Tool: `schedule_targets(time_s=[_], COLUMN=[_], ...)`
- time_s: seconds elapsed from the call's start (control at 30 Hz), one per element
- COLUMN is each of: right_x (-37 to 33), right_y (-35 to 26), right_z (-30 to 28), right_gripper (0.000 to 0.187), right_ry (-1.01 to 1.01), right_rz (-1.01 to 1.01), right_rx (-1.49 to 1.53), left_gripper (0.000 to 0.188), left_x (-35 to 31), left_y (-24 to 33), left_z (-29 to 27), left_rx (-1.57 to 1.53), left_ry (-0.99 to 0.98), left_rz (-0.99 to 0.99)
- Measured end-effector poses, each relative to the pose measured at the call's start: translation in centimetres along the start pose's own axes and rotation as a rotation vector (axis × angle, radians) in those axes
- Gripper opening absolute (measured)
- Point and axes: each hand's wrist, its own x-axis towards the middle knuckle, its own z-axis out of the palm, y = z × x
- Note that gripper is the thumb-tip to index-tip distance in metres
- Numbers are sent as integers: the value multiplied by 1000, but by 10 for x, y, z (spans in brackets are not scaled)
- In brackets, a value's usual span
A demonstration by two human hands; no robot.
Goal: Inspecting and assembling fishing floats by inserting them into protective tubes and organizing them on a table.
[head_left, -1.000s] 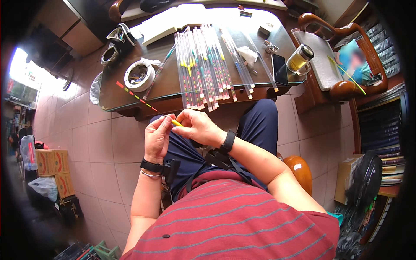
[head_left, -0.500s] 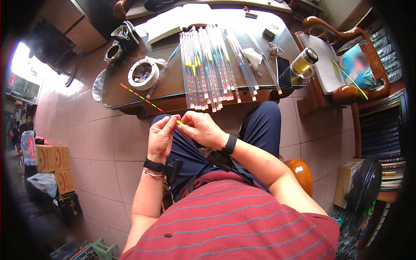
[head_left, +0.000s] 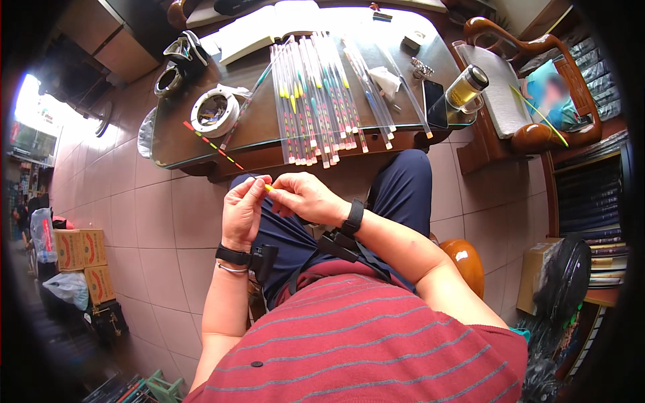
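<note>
Above my lap, both hands are closed on a slim fishing float [head_left: 220,152]. Its thin banded tip in red, yellow and black points away to the far left, over the table's front edge. My left hand [head_left: 242,209] pinches it between thumb and forefinger. The fingers of my right hand [head_left: 310,199] grip the yellow part close beside the left fingertips; much of that part is hidden by the fingers. Ahead on the table lie several clear tubes [head_left: 316,107] in a row, with similar colourful floats inside.
A glass-topped wooden table [head_left: 181,153] carries a white round container [head_left: 215,112], an open book [head_left: 248,40], a phone [head_left: 435,104] and a flask of yellowish liquid [head_left: 467,87]. A wooden armchair [head_left: 497,107] stands at right. Cardboard boxes [head_left: 80,248] are stacked at left.
The whole view has shifted slightly, so the table and its things sit a little further left and up. Both hands keep nearly the same grip on the float.
</note>
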Motion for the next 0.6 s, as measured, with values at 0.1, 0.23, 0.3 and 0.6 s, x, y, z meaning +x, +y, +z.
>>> schedule_targets(time_s=[0.1, 0.23, 0.3, 0.6], right_x=[0, -1, -1, -3], right_y=[1, -4, -2, 3], right_z=[-2, -5, -4, -2], right_gripper=[23, 20, 21, 17], right_ry=[-77, -115, -43, -31], right_rz=[72, 186, 101, 57], right_rx=[223, 349, 180, 167], left_gripper=[13, 13, 13, 12], left_x=[-1, -1, -1, -3], left_y=[2, 4, 2, 2], left_z=[2, 1, 2, -1], left_rx=[-3, -24, -14, -3], left_ry=[-29, -75, -8, -55], left_rz=[-8, -55, -26, -15])
